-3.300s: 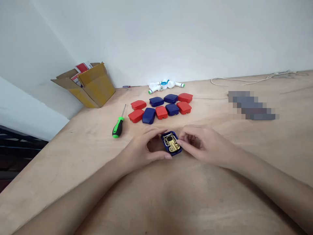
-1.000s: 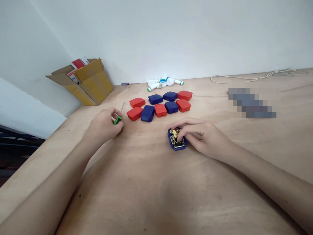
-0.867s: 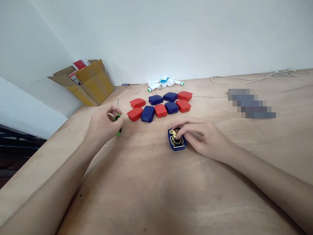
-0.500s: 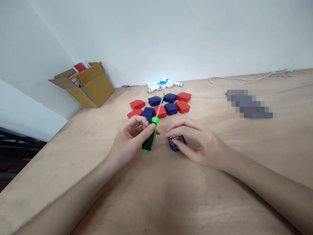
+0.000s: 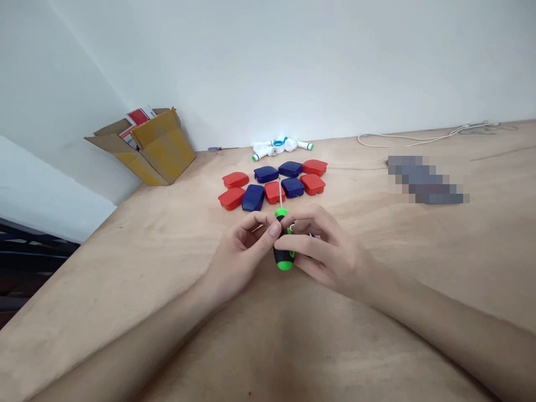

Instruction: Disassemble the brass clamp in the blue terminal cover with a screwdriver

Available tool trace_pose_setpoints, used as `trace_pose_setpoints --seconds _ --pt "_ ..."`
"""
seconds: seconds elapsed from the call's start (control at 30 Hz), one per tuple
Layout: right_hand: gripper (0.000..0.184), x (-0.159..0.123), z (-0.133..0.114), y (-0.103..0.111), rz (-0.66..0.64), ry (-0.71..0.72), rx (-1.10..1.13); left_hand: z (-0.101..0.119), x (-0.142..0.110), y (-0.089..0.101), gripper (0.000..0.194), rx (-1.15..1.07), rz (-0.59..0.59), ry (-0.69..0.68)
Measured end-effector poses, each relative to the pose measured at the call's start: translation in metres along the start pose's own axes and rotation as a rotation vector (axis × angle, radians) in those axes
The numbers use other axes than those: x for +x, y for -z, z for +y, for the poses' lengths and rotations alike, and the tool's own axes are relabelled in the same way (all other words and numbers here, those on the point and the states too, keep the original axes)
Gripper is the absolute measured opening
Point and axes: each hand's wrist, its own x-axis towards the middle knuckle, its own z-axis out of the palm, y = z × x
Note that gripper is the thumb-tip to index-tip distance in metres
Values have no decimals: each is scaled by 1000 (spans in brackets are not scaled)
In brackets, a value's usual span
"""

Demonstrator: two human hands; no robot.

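Note:
A screwdriver [image 5: 285, 258] with a black and green handle is between my two hands, its metal shaft pointing away from me. My left hand [image 5: 246, 251] pinches the handle from the left with thumb and fingers. From the right, the fingers of my right hand [image 5: 330, 248] close on the same handle. Mostly hidden behind my right hand lies a blue plug part [image 5: 312, 237] with brass-coloured metal; only small bits of it show. Just beyond the screwdriver tip and shaft are red covers [image 5: 313, 184] and blue covers [image 5: 253, 197], set out in two rough rows.
An open cardboard box [image 5: 161, 151] stands at the back left. White pieces with green ends [image 5: 264, 152] lie by the wall, near a small screwdriver [image 5: 215, 149]. A white cable [image 5: 402, 135] and a blurred dark object [image 5: 425, 180] are on the right.
My left hand has brought the screwdriver rightward and turned it more upright in view. My right hand has left the blue plug part and closed on the handle.

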Motion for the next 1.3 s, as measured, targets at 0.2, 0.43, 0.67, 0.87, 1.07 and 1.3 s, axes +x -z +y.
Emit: trace_pose_setpoints --seconds 0.2,0.43,0.67,0.87,1.07,1.3 --pt "33 8 0 21 280 -153 76 -5 -3 6 24 295 0 -164" --pt "26 44 -5 59 606 -244 54 -24 4 5 87 794 -39 -168" --pt "45 61 -11 68 432 -175 26 -20 9 3 63 834 -110 -198" --pt "33 64 -26 67 305 -311 -20 -20 8 4 62 832 -114 -202" --pt "32 65 -27 69 311 -308 -48 -19 8 5 64 839 -120 -184" --pt "34 65 -14 63 379 -181 -46 -20 8 5 62 819 -121 -192"
